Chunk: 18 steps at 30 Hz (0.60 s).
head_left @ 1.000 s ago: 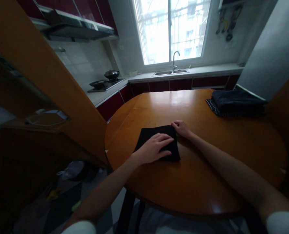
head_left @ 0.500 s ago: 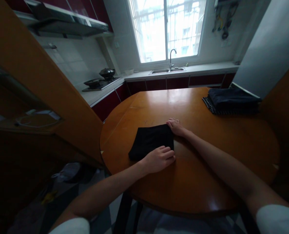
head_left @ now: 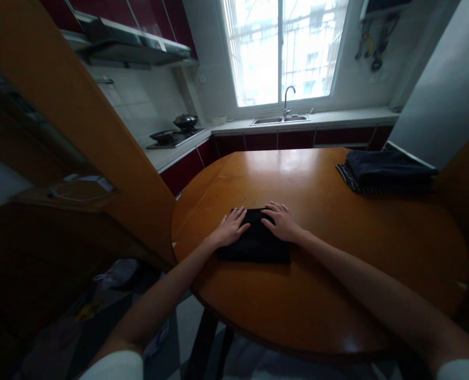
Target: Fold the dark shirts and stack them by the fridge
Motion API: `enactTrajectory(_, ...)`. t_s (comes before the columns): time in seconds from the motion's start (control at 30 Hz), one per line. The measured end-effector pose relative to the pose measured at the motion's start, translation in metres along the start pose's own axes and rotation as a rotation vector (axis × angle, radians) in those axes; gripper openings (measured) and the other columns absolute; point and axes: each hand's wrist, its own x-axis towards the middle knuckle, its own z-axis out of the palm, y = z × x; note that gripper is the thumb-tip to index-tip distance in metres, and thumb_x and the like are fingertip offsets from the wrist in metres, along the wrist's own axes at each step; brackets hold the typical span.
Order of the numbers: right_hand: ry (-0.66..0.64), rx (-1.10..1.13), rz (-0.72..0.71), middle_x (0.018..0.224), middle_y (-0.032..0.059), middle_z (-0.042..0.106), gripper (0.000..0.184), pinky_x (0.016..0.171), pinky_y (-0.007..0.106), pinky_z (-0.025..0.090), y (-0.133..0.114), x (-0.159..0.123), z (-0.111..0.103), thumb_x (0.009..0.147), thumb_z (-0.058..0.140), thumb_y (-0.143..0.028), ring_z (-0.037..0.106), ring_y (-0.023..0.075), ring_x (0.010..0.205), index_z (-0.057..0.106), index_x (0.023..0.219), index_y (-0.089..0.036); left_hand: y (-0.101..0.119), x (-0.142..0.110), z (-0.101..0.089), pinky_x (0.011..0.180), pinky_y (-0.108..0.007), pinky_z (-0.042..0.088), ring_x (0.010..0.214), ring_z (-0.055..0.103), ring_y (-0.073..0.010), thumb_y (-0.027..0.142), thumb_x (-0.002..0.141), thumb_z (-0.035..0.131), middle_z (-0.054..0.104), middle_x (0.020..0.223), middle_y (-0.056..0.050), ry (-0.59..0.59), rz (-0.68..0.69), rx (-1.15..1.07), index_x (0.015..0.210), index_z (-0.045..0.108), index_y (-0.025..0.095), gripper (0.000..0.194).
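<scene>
A small folded black cloth (head_left: 258, 248) lies on the round wooden table (head_left: 337, 274), near its left side. My left hand (head_left: 231, 229) rests flat on the cloth's left part, fingers spread. On the cloth's right part my right hand (head_left: 282, 222) lies flat too, fingers stretched out. Both hands are side by side, palms down, pressing on the cloth.
A stack of folded dark clothes (head_left: 388, 170) sits at the table's far right. A tall wooden panel (head_left: 79, 121) stands close on the left. Behind are a counter with a sink and tap (head_left: 285, 108), a stove with pans (head_left: 174, 134), and a bright window.
The cloth is now folded narrower than before. My left hand moved from its near edge up onto its left part, and my right hand moved from the far right corner onto it.
</scene>
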Motion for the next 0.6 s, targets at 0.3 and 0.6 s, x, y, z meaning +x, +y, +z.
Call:
enactTrajectory(0.3,0.079,0.318,0.602,0.117,0.0205,0.068,0.045,0.089,0.042,0.056,0.019,-0.016,-0.024,0.088,0.061,-0.027,0.068,0.0265,0.100,0.059,0.128,-0.008,-0.047,-0.008,-0.017,0.106,-0.045,0.047,0.128,0.058,-0.0304,0.041,0.083,0.069,0.060,0.138,-0.020,0.133,-0.271,-0.593,0.138,0.055,0.014,0.063)
enactTrajectory(0.6,-0.211,0.599,0.847,0.048,-0.0041,0.050,0.030,0.040,0.019,0.038,-0.006,0.003,-0.049,0.078,0.082,-0.036,0.049,0.0095,0.044,0.060,0.072,-0.017,-0.034,0.004,-0.064,0.056,-0.023,0.054,0.064,0.067,-0.0142,0.032,0.066,0.088,0.071,0.086,-0.001,-0.131,-0.515,-0.912,0.138,0.055,0.028,0.080)
